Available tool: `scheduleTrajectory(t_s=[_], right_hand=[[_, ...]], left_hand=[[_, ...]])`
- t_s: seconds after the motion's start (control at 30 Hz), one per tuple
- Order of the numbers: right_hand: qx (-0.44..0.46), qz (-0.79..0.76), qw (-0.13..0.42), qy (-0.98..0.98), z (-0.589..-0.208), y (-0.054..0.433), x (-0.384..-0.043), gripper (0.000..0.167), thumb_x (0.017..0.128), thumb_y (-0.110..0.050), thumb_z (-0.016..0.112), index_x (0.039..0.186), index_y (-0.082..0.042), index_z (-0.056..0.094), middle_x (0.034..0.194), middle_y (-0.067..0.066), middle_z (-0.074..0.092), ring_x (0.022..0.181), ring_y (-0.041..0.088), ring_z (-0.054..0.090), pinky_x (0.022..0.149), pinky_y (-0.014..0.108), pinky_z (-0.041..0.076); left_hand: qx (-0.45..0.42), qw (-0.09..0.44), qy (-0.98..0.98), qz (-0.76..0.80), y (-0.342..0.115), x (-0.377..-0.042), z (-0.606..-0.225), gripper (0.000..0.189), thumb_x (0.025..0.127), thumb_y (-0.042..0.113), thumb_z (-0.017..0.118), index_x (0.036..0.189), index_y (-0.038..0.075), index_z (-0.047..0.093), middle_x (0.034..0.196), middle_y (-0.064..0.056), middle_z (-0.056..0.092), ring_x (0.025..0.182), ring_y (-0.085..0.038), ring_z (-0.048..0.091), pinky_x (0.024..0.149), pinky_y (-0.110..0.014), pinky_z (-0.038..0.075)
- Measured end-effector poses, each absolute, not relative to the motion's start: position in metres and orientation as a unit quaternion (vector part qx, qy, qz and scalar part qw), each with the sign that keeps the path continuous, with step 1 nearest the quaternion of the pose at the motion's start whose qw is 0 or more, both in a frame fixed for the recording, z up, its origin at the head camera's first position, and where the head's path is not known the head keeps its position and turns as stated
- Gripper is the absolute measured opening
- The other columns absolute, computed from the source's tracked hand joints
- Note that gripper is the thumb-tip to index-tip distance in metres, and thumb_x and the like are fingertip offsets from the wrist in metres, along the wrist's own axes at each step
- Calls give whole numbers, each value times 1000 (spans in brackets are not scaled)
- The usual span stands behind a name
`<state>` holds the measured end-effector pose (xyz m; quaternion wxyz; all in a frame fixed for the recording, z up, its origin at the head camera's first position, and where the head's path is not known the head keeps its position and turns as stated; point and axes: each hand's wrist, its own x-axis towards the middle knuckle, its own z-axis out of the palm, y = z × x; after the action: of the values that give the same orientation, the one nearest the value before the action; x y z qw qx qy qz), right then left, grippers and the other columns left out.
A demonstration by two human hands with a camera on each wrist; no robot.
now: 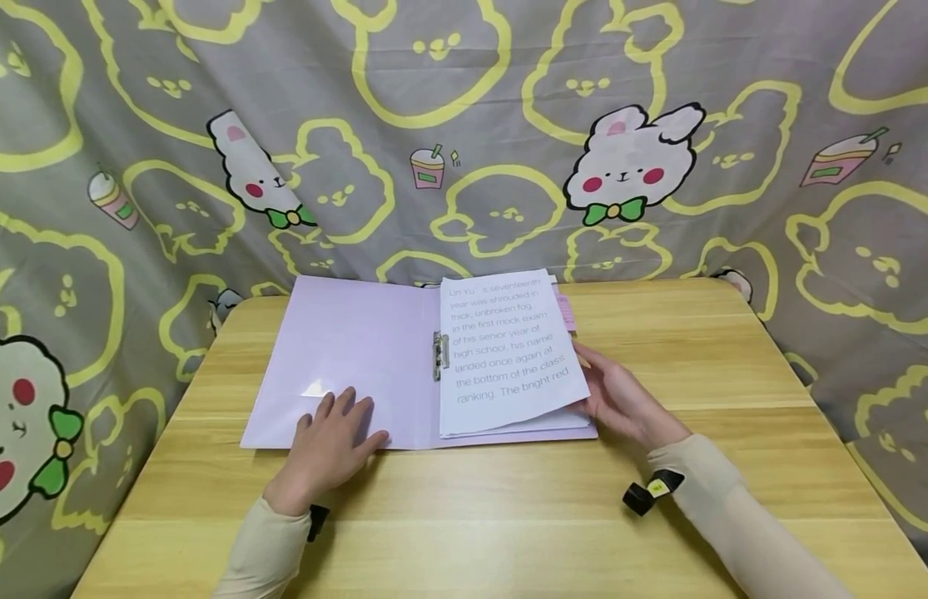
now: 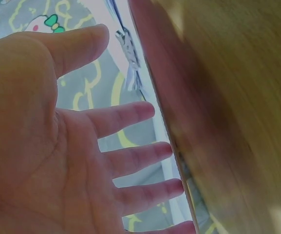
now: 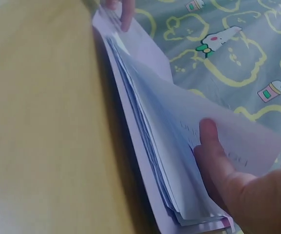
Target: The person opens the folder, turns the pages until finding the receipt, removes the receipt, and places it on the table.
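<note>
A lilac folder (image 1: 344, 358) lies open on the table. On its right side a stack of white sheets (image 3: 155, 161) sits beside a metal clip (image 1: 440, 353). The top sheet (image 1: 508, 349), printed with large text, has its lower right corner raised. My right hand (image 1: 624, 403) is at that sheet's right edge, fingertips hidden beneath it in the head view. In the right wrist view, its thumb (image 3: 209, 134) lies against the raised sheet's underside. My left hand (image 1: 329, 445) rests on the left cover near its lower edge, fingers spread and holding nothing.
The wooden table (image 1: 464, 524) extends around the folder. Behind and beside it hangs a grey curtain (image 1: 478, 83) with cartoon animals. Pink tabs (image 1: 567, 312) stick out at the stack's right. A black wrist camera (image 1: 651, 492) hangs under the right sleeve.
</note>
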<state>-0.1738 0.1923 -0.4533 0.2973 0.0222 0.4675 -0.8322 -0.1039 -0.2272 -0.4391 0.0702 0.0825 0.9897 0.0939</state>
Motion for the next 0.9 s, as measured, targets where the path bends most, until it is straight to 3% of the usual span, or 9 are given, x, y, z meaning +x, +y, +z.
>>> scheduleTrajectory(t_s=[0.3,0.5,0.77,0.9], right_hand=[[18,-879,296,374,-453,190,-191,57,113,-34,29,165,-28,6,152,4,40,130,18,56,105,40,52],[-13,-869,292,399,-450,175,-197,59,113,-33,33,165,-32,6,144,2,45,125,16,57,102,38,52],[-49,-801,280,528,-441,142,-205,63,111,-32,41,166,-30,9,167,14,22,146,43,35,108,60,45],[-61,-775,278,564,-438,123,-209,66,111,-30,43,166,-25,9,170,12,16,150,45,28,110,61,42]], left_hand=[[81,75,989,97,-228,-104,-440,57,103,42,57,147,7,53,156,-28,40,143,-59,31,104,-81,28],[84,75,989,96,-228,-104,-439,53,103,40,56,146,10,55,156,-28,41,143,-59,31,104,-81,28],[88,82,989,90,-228,-102,-438,49,103,38,57,144,12,58,156,-27,41,144,-59,30,105,-81,29],[90,79,989,89,-229,-101,-437,48,103,36,56,144,10,59,156,-27,41,143,-59,31,105,-81,29]])
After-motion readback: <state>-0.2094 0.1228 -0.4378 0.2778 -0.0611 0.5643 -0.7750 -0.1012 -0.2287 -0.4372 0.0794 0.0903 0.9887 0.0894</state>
